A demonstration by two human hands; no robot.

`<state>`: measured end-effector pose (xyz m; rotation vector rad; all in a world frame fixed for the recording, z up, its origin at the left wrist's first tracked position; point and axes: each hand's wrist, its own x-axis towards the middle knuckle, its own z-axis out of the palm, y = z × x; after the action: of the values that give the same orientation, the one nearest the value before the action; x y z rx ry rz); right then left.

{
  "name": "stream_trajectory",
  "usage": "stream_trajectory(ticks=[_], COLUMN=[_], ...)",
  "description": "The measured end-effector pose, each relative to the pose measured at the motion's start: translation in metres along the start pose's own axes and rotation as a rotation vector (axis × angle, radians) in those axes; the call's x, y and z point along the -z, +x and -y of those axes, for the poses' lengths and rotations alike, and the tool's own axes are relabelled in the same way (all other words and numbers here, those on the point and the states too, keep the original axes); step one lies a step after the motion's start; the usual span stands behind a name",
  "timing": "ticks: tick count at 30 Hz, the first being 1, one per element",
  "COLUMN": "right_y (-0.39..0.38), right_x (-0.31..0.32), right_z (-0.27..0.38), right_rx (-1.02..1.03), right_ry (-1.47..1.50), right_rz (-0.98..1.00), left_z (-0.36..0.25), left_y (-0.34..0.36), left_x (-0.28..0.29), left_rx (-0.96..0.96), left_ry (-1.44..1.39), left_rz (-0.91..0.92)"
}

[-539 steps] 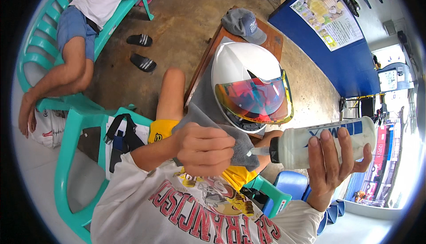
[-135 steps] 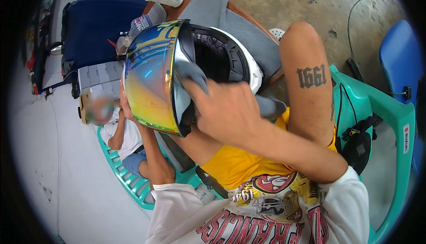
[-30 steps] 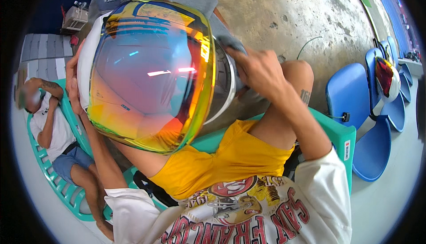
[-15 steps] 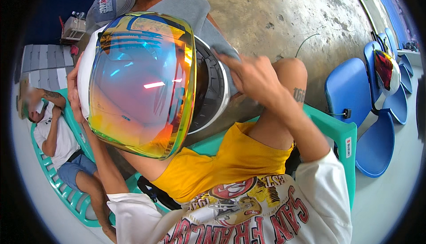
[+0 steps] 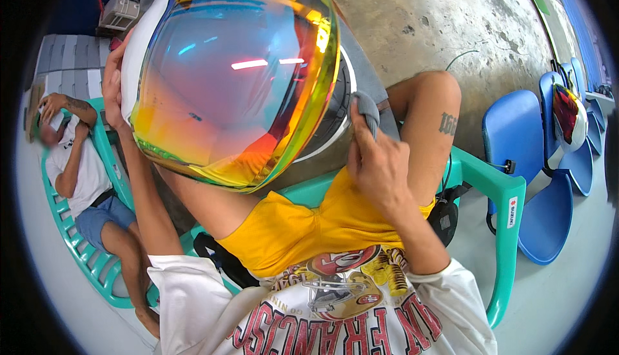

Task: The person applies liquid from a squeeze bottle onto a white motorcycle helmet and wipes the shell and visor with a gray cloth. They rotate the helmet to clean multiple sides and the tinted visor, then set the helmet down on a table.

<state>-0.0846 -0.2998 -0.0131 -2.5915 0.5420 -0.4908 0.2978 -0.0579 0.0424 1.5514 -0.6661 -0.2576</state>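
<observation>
A white motorcycle helmet with a mirrored rainbow-coloured visor rises in front of me, above my lap. Against its left side, my left hand is closed round the white shell; part of the fingers is hidden behind it. A grey cloth is bunched over the fingertips of my right hand, which is closed on it. That hand is beside the helmet's right lower rim, close to the dark opening. Whether the cloth touches the rim I cannot tell.
A larger grey cloth lies behind the helmet. At the left, a person reclines on a green bench. Blue chairs line the right side, one bearing another helmet. My seat's green armrest is at my right.
The visor has shifted up and right in the picture. My right hand has drawn back toward me, and the cloth over its fingertips now shows clearly. My left hand stays on the shell.
</observation>
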Motion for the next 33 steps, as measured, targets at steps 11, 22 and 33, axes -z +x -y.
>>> stream_trajectory(ticks=[11,22,33], right_y=[-0.035,-0.017,-0.025], right_x=[-0.018,-0.025,-0.032], right_z=[0.078,0.078,0.067], right_rx=[-0.138,-0.136,-0.195], right_ry=[-0.136,-0.161,-0.055], right_rz=[-0.002,-0.113,-0.095], left_z=[-0.007,-0.006,-0.004], left_y=[-0.001,-0.002,-0.005], left_x=[-0.016,-0.017,-0.019], left_rx=[-0.116,-0.158,-0.141], left_ry=[0.052,0.066,0.063], left_rz=[0.014,0.027,-0.005])
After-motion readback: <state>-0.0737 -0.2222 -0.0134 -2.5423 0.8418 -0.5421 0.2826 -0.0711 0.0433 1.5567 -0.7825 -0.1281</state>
